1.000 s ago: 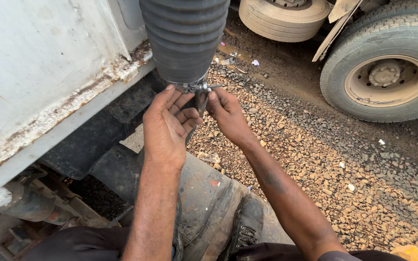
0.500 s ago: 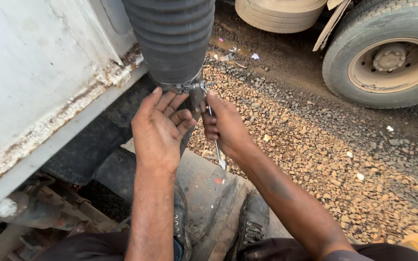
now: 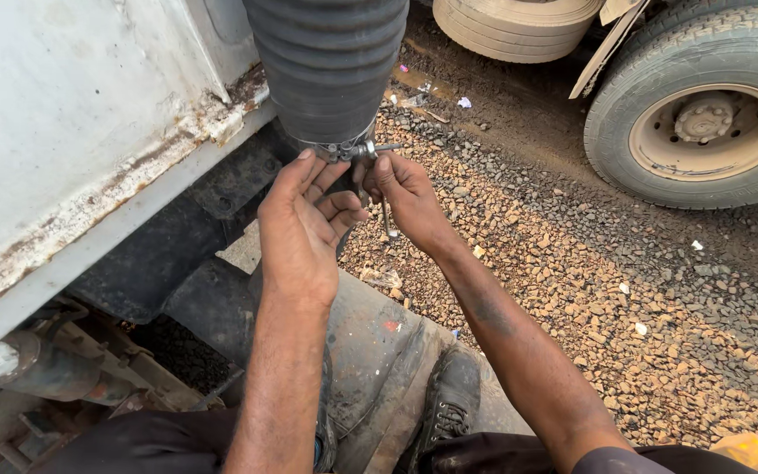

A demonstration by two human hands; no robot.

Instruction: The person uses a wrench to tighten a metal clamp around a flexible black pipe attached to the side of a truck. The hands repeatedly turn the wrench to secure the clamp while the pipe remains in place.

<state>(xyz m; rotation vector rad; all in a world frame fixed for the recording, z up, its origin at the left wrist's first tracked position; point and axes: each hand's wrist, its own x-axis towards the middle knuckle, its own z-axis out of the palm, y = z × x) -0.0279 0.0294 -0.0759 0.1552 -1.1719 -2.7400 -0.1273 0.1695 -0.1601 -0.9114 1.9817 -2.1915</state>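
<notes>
Head view: ribbed black hose (image 3: 326, 66) hung beside white vehicle panel (image 3: 72, 132), metal clamp (image 3: 344, 149) around its lower end. Left hand (image 3: 300, 233), fingers half curled, touched clamp. Right hand (image 3: 405, 197) pinched clamp's screw; thin metal tool (image 3: 387, 219) hung below. Gravel (image 3: 589, 290) underneath.

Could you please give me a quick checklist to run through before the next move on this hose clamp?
1. Silver metal band clamp sits on the lower end of the black ribbed rubber hose: ok.
2. Left hand fingertips touch the clamp: ok.
3. Right hand is at the clamp's protruding screw: ok.
4. Thin metal tool hangs by the right hand; grip: cannot tell.
5. Clamp tightness: cannot tell.
</notes>
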